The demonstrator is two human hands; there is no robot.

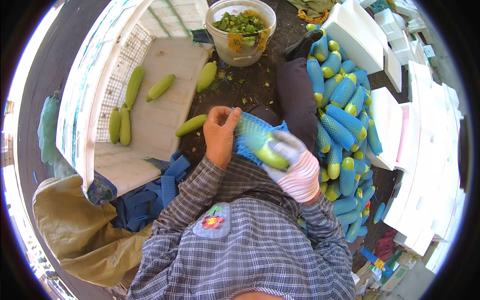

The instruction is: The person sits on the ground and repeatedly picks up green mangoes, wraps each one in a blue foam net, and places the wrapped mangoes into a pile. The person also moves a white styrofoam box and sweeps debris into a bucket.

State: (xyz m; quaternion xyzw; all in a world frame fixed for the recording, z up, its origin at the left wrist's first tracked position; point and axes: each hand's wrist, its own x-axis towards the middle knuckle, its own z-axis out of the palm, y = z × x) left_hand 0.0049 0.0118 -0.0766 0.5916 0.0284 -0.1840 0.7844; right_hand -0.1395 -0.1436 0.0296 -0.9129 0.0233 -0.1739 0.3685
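Observation:
Bare, my left hand [221, 133] pinches one end of a blue foam net sleeve [249, 129] between thumb and fingers. A light green zucchini [273, 154] sits partly inside that sleeve, its lower right end uncovered. My right hand [292, 165], in a striped knit glove, is closed around the uncovered end and the sleeve's bunched edge. Left of my hands, bare zucchinis lie in a white plastic crate tipped on its side [165, 93]. One more zucchini [191, 125] rests at the crate's edge, close to my left hand. Sleeved zucchinis [343, 92] are heaped to the right of my leg.
A white bucket [240, 50] of green trimmings stands at the top. Empty blue net sleeves [174, 168] spill from a tan sack [82, 232] at lower left. White foam boxes [423, 150] are stacked at the right. A dark shoe [303, 45] rests beside the heap.

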